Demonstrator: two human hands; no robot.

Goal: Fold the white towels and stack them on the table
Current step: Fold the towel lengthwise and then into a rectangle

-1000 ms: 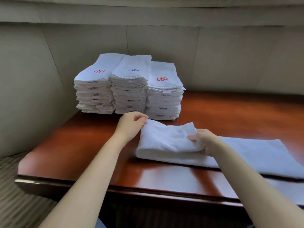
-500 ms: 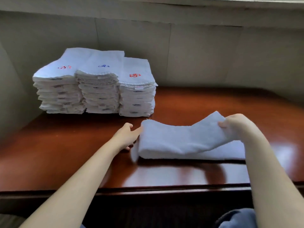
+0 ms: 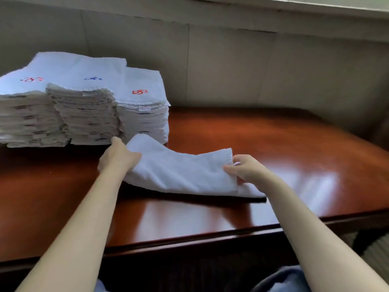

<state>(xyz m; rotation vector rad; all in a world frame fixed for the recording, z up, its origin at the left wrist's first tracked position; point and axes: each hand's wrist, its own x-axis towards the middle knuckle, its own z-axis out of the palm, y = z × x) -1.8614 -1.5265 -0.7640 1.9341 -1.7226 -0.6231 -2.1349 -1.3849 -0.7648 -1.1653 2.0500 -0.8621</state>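
Folded towel (image 3: 179, 171) lies on the worktop (image 3: 284, 148), just in front of the three finished stacks (image 3: 84, 106). My left hand (image 3: 119, 159) grips its left end; right hand (image 3: 246, 169) pinches the top layer's right edge.

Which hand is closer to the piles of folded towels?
Left. The left hand grips the loose towel just in front of the stacks; the right hand holds its other end, farther right.

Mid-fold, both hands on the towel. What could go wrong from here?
1. The right hand seems to pinch only the upper layer's edge; the towel has a lower layer poking out past it, so the fold may end uneven.
2. The left hand holds its end raised beside the nearest stack; a nudge might skew it.
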